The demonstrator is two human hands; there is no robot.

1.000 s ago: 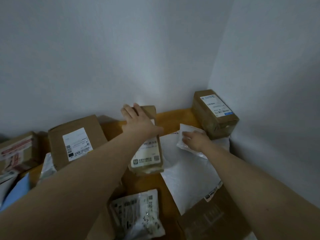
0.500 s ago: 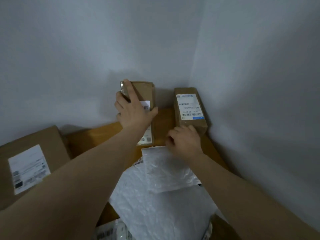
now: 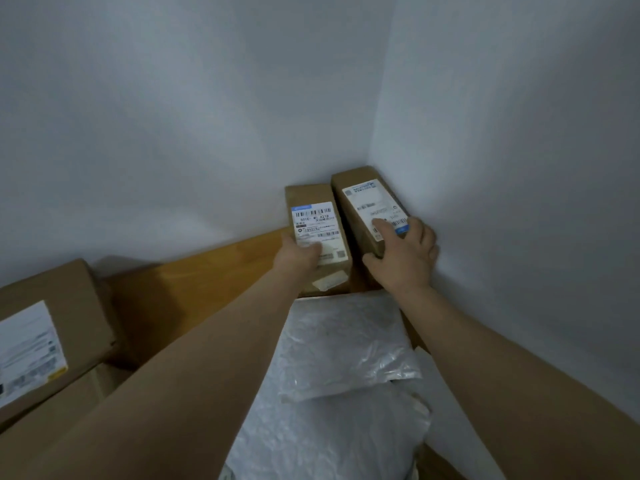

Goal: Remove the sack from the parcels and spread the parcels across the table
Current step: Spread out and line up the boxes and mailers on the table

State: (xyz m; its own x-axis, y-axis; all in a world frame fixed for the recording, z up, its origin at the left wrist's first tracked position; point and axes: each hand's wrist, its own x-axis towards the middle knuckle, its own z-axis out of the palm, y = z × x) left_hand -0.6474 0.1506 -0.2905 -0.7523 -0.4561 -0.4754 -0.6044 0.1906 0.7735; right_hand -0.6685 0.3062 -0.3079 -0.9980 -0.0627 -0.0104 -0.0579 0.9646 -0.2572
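Right of centre, the left grip [image 3: 300, 257] is clasping the left box [image 3: 313, 202], the right grip [image 3: 404, 259] the corner box [image 3: 363, 188]; seemingly placing them; letting go likely follows.

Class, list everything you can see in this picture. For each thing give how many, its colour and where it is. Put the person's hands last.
left corner box: one, brown with a white label, far end of the table, against the back wall
right corner box: one, brown with a white label, beside the left corner box, in the corner where the walls meet
large box: one, brown with a white label, left edge of the view
small mailer: one, white plastic, centre, lying on the large mailer
large mailer: one, white plastic, near centre
table: one, orange-brown wood, under the parcels
walls: two, white, behind and to the right
left hand: one, grips the left corner box's near end
right hand: one, grips the right corner box, fingers on its label
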